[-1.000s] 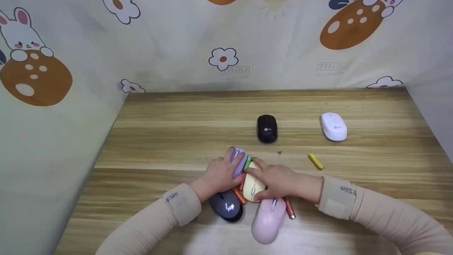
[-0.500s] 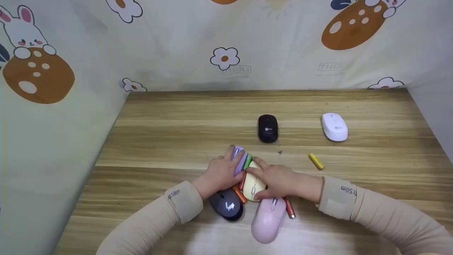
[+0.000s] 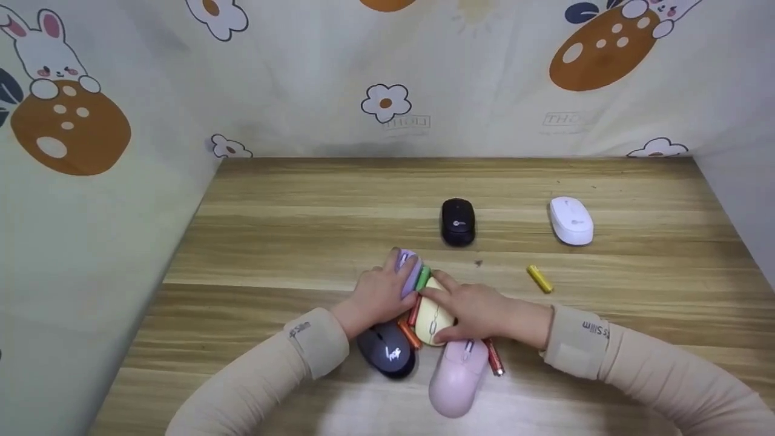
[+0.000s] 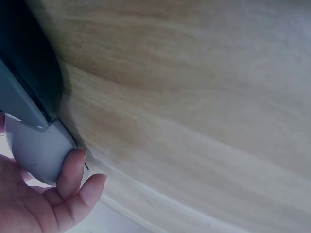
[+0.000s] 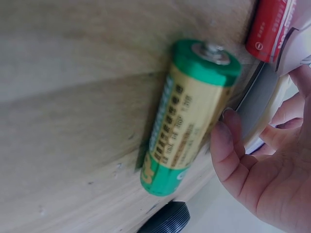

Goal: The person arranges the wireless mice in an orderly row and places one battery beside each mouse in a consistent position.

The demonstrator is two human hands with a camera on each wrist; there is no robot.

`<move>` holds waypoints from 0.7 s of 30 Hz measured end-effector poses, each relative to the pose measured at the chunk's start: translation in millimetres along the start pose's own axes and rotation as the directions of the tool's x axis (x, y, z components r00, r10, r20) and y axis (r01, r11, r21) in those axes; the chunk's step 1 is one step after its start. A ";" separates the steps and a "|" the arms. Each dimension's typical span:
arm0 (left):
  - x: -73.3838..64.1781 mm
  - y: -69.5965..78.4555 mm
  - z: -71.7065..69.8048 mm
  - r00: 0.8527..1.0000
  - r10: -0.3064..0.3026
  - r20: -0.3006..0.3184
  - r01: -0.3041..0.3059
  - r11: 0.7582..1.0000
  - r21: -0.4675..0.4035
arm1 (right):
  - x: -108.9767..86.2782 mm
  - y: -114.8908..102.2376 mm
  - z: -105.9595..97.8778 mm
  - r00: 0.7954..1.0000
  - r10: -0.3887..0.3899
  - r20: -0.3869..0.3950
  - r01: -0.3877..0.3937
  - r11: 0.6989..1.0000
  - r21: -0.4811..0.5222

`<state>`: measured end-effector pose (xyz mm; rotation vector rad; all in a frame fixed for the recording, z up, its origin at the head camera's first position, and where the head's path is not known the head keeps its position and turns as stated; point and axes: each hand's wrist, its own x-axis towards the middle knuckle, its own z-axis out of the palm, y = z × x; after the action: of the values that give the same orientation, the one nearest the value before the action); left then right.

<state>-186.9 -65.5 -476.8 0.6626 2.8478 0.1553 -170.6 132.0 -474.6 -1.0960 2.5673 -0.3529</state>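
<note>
My left hand (image 3: 378, 295) holds a small purple computer mouse (image 3: 410, 275), thumb on one side and fingers over it. In the left wrist view the purple mouse (image 4: 41, 150) lies between the fingers, beside a dark grey mouse (image 4: 29, 73). My right hand (image 3: 475, 309) grips a pale yellow mouse (image 3: 433, 318), its thumb at one end. A green battery (image 3: 424, 278) and a red one (image 3: 413, 312) lie between the two held mice. Near the right hand's fingers lies a green-and-gold battery (image 5: 189, 116), hidden in the head view.
A dark grey mouse (image 3: 387, 351), an orange battery (image 3: 409, 334), a pink mouse (image 3: 458, 378) and a red battery (image 3: 494, 357) lie nearest me. Farther back on the wooden table (image 3: 303, 212) are a black mouse (image 3: 458, 222), a white mouse (image 3: 571, 221) and a yellow battery (image 3: 539, 279).
</note>
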 end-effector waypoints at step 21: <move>3.7 2.0 -0.2 0.994 -0.073 -0.081 0.072 0.997 -0.018 | 1.2 0.2 1.5 1.000 -0.019 -0.005 0.019 1.000 -0.020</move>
<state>-189.4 -62.0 -477.0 0.5617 2.9405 0.1963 -171.0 131.2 -476.3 -1.1285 2.5712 -0.3362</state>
